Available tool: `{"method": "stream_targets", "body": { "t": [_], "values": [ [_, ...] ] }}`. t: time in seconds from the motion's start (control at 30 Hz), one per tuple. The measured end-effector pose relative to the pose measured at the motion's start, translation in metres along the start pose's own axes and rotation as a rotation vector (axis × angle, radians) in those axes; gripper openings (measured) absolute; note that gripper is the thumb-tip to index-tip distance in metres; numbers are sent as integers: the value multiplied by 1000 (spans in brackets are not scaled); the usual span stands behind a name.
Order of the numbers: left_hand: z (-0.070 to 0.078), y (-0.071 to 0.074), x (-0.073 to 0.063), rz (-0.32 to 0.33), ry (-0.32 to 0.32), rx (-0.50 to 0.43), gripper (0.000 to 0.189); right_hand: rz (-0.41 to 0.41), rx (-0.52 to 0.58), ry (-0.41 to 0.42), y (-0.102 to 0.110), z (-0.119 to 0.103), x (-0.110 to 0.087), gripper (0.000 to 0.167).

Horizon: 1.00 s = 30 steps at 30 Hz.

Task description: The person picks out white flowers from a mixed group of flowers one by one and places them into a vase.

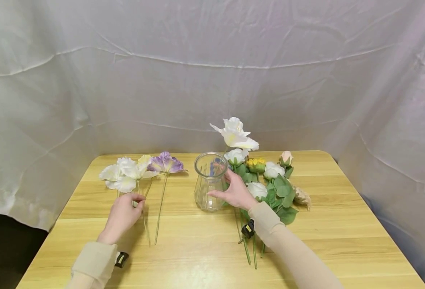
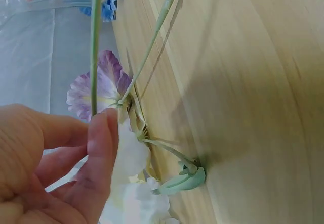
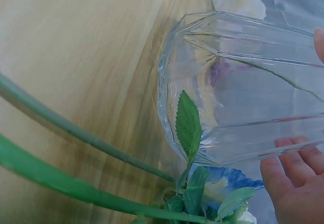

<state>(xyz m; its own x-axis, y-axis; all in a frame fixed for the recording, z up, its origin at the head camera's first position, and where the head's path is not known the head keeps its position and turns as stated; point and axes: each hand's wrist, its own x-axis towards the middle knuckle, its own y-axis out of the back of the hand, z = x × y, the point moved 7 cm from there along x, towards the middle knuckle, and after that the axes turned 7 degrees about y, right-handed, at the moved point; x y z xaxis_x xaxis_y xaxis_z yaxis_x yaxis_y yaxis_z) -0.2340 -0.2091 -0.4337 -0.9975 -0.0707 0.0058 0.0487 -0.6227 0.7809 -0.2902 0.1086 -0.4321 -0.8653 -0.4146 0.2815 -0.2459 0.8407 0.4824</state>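
A clear glass vase (image 1: 210,192) stands upright on the table, its faceted side large in the right wrist view. My right hand (image 1: 237,192) holds it round its right side, with the thumb in front and fingers behind. One white flower (image 1: 235,134) leans right out of its mouth; its stem (image 3: 273,72) shows through the glass. On the left, my left hand (image 1: 123,214) pinches a thin green stem (image 2: 95,47) between thumb and fingertips. White flowers (image 1: 125,174) lie just beyond that hand, and a purple flower (image 1: 166,163) lies to their right.
Right of the vase lies a pile of flowers: white roses (image 1: 257,190), a yellow flower (image 1: 256,164), a pale pink bud (image 1: 286,157) and green leaves (image 1: 284,194). Their stems (image 1: 246,251) point toward the front. A blue flower (image 3: 228,181) sits behind the vase. Grey cloth (image 1: 212,88) hangs around the table.
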Motion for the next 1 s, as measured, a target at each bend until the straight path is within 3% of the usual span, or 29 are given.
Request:
{"method": "stream_targets", "body": {
  "t": [0.27,0.4,0.57,0.73,1.0],
  "values": [
    [-1,6,1,63,15,-72,20,1,0,1,0,0,0,89],
    [1,10,2,132,-12,-103,19,1,1,-2,0,0,0,89],
    [0,11,5,196,-10,-224,23,4,-4,-8,0,1,-1,88],
    [-5,10,8,210,40,-357,32,3,-6,-10,0,1,-1,88],
    [-5,10,11,181,103,-518,38,4,1,-11,0,2,-1,88]
  ]
}}
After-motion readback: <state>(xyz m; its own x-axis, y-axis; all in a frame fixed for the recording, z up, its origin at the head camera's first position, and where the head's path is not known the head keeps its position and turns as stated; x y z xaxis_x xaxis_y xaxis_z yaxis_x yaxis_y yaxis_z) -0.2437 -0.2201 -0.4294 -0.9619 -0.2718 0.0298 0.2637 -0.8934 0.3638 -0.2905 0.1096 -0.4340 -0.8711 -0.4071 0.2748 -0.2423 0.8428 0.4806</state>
